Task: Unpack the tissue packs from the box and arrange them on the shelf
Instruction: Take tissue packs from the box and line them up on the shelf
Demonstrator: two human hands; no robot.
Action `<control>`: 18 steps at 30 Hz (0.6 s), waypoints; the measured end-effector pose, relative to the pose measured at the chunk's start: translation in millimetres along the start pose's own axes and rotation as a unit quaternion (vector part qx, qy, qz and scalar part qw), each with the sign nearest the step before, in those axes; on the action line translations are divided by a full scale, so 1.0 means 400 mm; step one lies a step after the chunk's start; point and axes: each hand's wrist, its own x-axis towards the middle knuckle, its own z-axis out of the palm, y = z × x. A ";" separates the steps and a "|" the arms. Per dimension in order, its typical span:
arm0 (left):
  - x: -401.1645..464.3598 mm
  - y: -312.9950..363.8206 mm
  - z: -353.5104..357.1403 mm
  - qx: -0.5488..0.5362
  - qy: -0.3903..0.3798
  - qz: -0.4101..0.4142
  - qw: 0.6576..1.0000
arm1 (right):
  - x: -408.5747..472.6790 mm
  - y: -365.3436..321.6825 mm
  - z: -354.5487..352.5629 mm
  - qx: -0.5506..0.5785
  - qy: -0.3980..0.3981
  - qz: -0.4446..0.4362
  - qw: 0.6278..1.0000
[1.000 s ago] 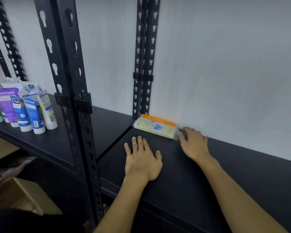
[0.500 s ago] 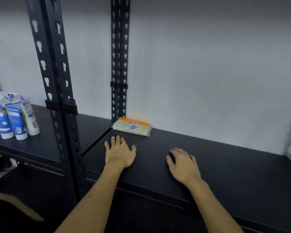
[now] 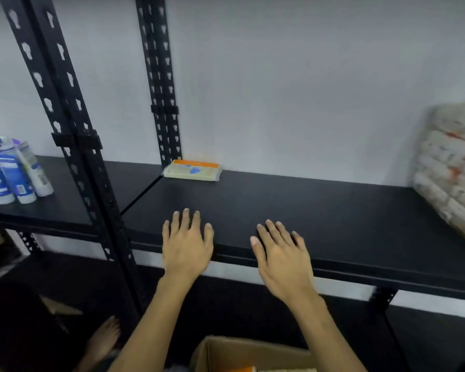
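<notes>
Head view: both forearms reach forward and up from the bottom edge. The left hand (image 3: 186,247) and right hand (image 3: 281,257) lie palm-down over the front edge of the black shelf (image 3: 320,210), fingers straight and slightly spread, holding nothing. 1 tissue pack (image 3: 192,170) lies flat at the shelf's back-left corner against the wall. An open cardboard box (image 3: 234,354) sits below.
</notes>
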 end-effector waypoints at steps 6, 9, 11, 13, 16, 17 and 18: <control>-0.222 0.038 0.042 -0.099 0.031 0.075 0.992 | -0.151 -0.005 0.046 0.044 0.042 0.006 0.998; -0.305 0.055 0.068 -0.143 0.009 0.090 0.986 | -0.187 -0.005 0.045 0.095 0.051 0.020 0.994; -0.359 0.060 0.099 -0.155 -0.031 0.099 0.982 | -0.218 -0.004 0.054 0.112 0.058 0.023 0.992; -0.411 0.049 0.156 -0.154 -0.085 0.098 0.980 | -0.272 0.003 0.094 0.123 0.046 0.037 0.991; -0.490 0.022 0.252 -0.119 -0.165 0.082 0.976 | -0.401 0.048 0.207 0.149 -0.064 0.106 0.981; -0.518 0.014 0.285 -0.108 -0.195 0.071 0.972 | -0.458 0.070 0.255 0.149 -0.113 0.135 0.973; -0.546 0.006 0.319 -0.102 -0.228 0.060 0.966 | -0.514 0.091 0.305 0.147 -0.168 0.169 0.960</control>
